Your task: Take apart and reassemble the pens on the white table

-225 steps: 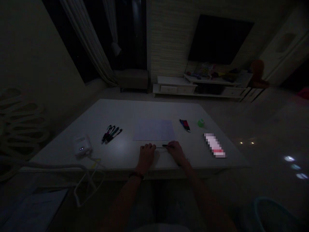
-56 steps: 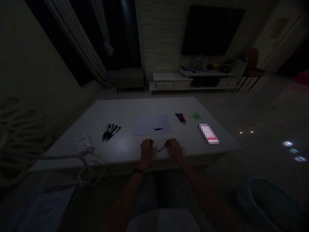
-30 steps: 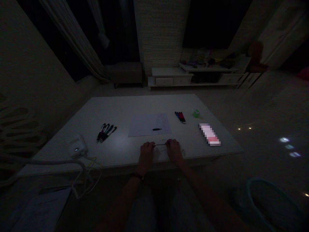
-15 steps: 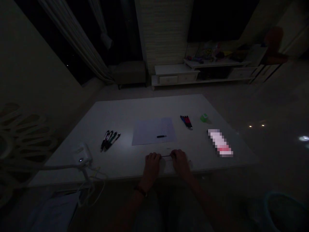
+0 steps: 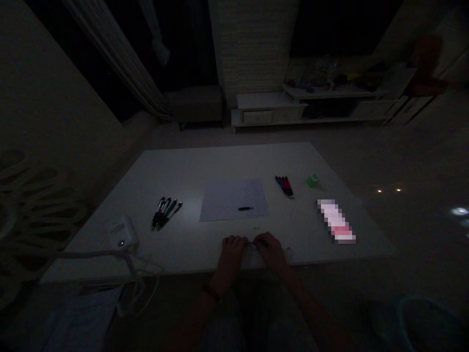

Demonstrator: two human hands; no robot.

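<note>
Near the front edge of the table, my left hand [image 5: 232, 255] and my right hand [image 5: 271, 253] face each other, fingers pinched. Between them runs a thin dark rod [image 5: 250, 243] that looks like a pen refill; each hand grips one end, and only a short length shows. Just beyond my hands lies a black pen piece [image 5: 245, 209], on a sheet of paper [image 5: 220, 200] covered partly with writing. A tiny part [image 5: 256, 228] rests on the table between paper and hands. Beside my right wrist is a small clear object [image 5: 289, 253], too dim to name.
On the white table [image 5: 205, 164] several pens [image 5: 166, 213] lie at left, and more pens [image 5: 285, 187] at right. A green object [image 5: 313, 182] and a blurred-out phone [image 5: 336, 221] are farther right. A white box [image 5: 122, 234] with cables stands at left. The room is dark.
My right hand has moved closer to my left, so less of the thin rod shows between them. Both hands sit slightly nearer the table's front edge. The view has shifted a little.
</note>
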